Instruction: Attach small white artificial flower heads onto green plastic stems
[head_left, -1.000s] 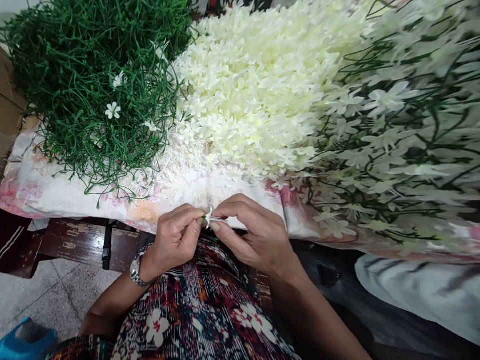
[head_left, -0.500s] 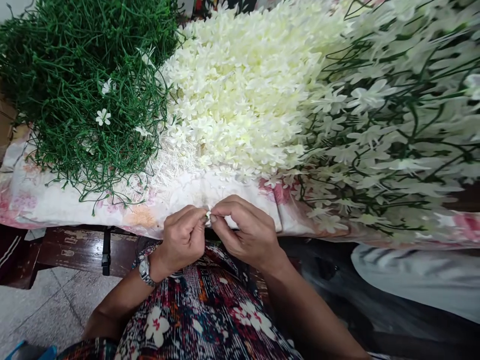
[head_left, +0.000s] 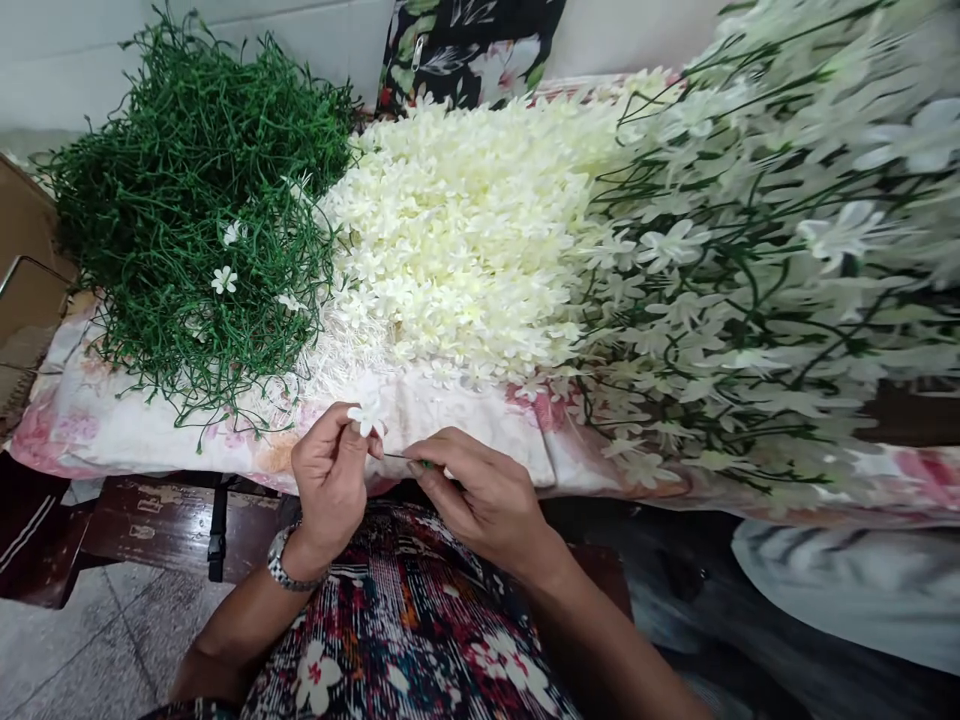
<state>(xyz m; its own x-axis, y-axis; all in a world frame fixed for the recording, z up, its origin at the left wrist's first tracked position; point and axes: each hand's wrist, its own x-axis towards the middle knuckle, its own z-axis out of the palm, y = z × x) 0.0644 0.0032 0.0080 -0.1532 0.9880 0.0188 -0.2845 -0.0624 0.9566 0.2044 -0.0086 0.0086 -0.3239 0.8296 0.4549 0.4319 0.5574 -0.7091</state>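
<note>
My left hand (head_left: 330,470), with a watch on its wrist, pinches a small white artificial flower (head_left: 366,416); its petals show above the fingertips. My right hand (head_left: 480,490) is close beside it, thumb and forefinger closed on a thin green stem (head_left: 427,463). A dark, thin length runs between the two hands. Both hands are over the front edge of the flowered cloth (head_left: 465,410). Just beyond them are a heap of loose white petals (head_left: 465,240) and a small pile of fine white strands (head_left: 349,345).
A big tangle of green stems (head_left: 202,200) with a few white flowers on it lies at the left. Stemmed white flowers (head_left: 720,300) fill the right. Behind stands a black floral bag (head_left: 472,50); a cardboard box (head_left: 30,250) is at the far left.
My hands, earlier meeting fingertip to fingertip at a tiny white piece, have moved apart. The white flower now shows in the left, the green stem in the right. The camera view has shifted upward.
</note>
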